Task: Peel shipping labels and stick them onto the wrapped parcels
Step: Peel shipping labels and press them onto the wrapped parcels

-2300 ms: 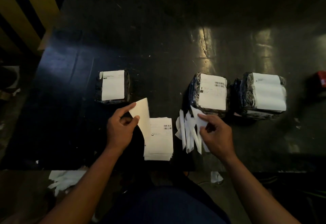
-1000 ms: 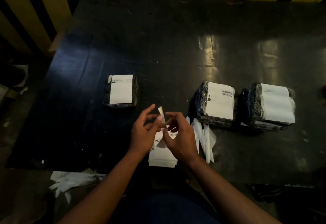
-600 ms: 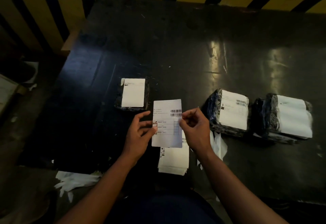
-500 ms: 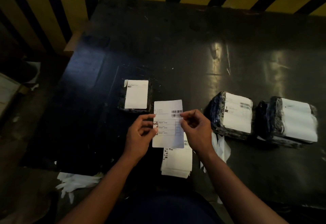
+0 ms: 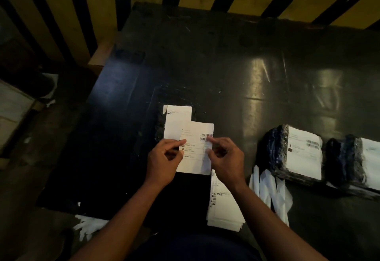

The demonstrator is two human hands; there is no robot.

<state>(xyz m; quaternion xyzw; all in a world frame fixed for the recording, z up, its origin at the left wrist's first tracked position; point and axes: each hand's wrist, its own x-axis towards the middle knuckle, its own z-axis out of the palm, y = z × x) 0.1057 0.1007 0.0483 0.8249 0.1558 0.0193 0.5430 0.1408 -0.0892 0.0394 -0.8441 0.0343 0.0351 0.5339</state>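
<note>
At the frame's center, your left hand (image 5: 164, 161) and right hand (image 5: 225, 158) pinch the side edges of a thin, floppy shipping label (image 5: 196, 149); grip its margins lightly.

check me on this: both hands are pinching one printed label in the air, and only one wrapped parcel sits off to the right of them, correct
Not quite. The head view shows two wrapped parcels to the right, side by side: the nearer parcel and the far-right parcel, each with a label on top. The rest stands: the left hand and right hand both pinch the printed label.
</note>
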